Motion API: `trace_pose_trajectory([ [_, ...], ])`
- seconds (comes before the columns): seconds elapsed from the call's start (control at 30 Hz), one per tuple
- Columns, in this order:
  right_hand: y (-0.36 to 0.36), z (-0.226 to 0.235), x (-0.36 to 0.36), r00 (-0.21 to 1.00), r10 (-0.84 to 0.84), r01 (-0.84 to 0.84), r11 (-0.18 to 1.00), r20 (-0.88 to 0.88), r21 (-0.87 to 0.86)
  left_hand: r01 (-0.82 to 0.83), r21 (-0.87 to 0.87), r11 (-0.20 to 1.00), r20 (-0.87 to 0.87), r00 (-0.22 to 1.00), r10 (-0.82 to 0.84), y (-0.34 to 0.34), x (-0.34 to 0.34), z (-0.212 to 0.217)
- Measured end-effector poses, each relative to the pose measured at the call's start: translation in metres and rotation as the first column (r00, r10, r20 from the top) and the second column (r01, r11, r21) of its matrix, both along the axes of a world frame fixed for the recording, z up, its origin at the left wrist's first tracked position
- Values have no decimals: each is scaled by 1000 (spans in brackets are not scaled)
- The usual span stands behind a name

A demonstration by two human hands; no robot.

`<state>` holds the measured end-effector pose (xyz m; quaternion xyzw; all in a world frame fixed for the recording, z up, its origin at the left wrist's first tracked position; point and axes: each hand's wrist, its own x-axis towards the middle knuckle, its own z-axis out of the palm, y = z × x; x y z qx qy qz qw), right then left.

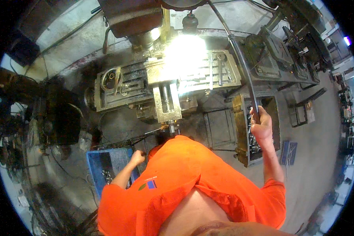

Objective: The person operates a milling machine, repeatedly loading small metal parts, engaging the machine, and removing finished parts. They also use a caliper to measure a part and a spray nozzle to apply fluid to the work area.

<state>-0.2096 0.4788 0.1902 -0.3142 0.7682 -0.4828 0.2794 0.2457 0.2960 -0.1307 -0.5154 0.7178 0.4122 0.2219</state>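
Note:
My right hand (pixel 262 124) is wrapped round the lower end of a long dark metal lever (pixel 242 59), which slants up to the top of the view. At lower left, beside my waist, my left hand (pixel 137 157) is closed against something dark that I cannot make out. In front of me lies the slotted table of a milling machine (pixel 102 103). A machine vise (pixel 168 114) sits on it, its screw and square end pointing toward me. The machine's head (pixel 133 17) hangs over the vise. Glare from a bright lamp (pixel 186 51) hides part of the vise and table.
A blue crate (pixel 91 167) with small metal parts stands at lower left. A worn box (pixel 240 129) of metal pieces is below my right hand. A handwheel (pixel 111 80) is at the table's left. Another machine (pixel 279 59) stands at far right.

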Motion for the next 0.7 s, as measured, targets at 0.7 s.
trace_pose_trajectory([
  [0.7, -1, -22, -7, 996, 60, -53, 992, 59, -110, -59, 149, 987, 18, 998, 57, 72, 36, -21],
])
